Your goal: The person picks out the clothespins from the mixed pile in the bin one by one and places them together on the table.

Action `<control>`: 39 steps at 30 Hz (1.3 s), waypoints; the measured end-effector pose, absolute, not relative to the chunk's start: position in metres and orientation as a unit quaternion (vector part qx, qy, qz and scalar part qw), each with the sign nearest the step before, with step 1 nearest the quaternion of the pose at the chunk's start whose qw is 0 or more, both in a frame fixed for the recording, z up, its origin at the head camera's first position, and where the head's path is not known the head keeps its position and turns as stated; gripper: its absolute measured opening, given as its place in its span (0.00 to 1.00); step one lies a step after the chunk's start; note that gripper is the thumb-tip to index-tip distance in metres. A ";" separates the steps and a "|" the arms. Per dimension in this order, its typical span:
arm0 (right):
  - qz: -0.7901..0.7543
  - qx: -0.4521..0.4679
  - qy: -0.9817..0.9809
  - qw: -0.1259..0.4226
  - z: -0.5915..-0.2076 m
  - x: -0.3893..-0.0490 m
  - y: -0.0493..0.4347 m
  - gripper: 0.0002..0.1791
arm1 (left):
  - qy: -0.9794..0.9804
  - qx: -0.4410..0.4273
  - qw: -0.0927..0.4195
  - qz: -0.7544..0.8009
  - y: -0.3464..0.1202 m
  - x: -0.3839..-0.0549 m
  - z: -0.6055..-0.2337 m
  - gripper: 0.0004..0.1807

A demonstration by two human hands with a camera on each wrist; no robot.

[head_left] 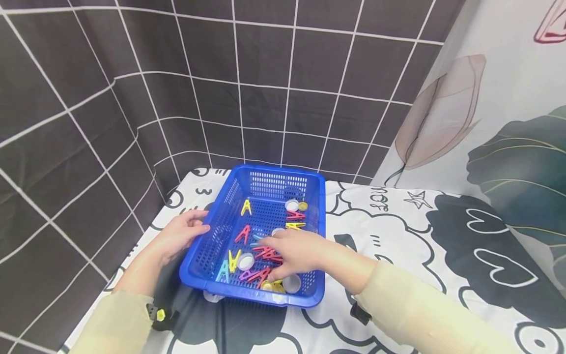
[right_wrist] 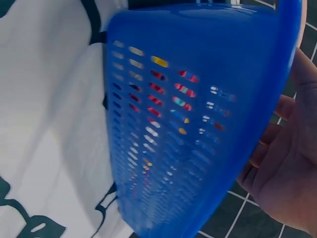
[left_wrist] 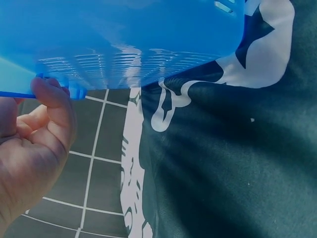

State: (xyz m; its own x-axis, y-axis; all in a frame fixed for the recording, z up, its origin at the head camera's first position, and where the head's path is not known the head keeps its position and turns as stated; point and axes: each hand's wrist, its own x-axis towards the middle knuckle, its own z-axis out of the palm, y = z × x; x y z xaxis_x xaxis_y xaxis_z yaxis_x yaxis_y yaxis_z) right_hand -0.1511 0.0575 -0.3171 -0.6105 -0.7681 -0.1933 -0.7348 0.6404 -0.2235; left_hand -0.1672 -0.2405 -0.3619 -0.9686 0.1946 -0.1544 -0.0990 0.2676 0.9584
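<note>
Basket: blue (head_left: 247,293), on patterned cloth (head_left: 380,236)
L hand (head_left: 179,234): at basket's L side, thumb & fingers bent, gripping its rim
R hand (head_left: 298,251): inside basket, nr its R side, part-open; thumb & forefinger apart over red clips (head_left: 265,252), holding nothing
Yellow clip (head_left: 246,207): basket's far L
Blue clip (head_left: 223,272): basket's near L corner
White cap (head_left: 292,283): basket's near R corner
Yellow cap (head_left: 302,206): basket's far R

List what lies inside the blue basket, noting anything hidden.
Red, yellow, blue and purple clothespins, plus white and yellow round caps. The right hand covers part of the basket, so whatever lies beneath cannot be seen.
</note>
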 end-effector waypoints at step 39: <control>-0.012 -0.396 0.889 0.231 -0.313 -0.180 0.010 0.39 | 0.761 0.014 0.135 0.634 -0.239 -0.169 -0.366 0.29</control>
